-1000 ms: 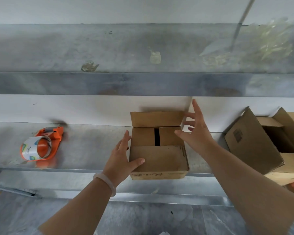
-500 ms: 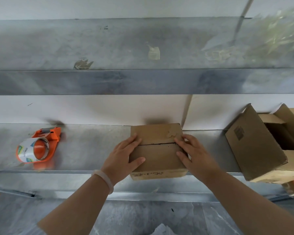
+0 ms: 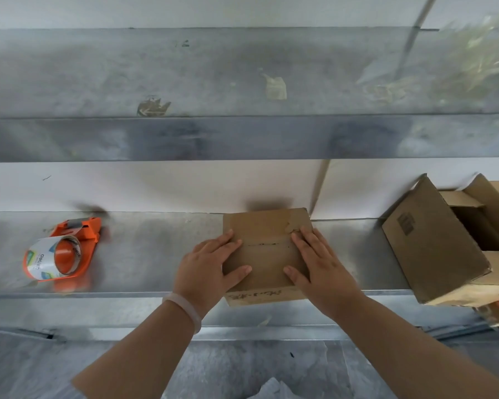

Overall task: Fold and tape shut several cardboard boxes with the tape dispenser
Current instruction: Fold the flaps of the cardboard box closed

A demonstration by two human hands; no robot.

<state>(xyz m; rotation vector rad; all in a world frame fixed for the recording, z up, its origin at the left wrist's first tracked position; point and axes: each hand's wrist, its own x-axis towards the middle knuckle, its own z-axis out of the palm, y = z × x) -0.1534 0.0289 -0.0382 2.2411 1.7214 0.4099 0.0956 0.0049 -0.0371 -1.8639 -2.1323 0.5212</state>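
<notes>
Here, the left hand and the right hand press flat, fingers straight, on the closed top flaps of the small brown cardboard box between them on the grey metal shelf, with the orange plastic tape dispenser well off to the left.

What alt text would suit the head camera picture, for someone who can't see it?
A person's left hand and right hand press flat on the closed flaps of a small box on a metal shelf. An orange tape dispenser lies untouched to the left, and a larger open box sits at the right.
</notes>
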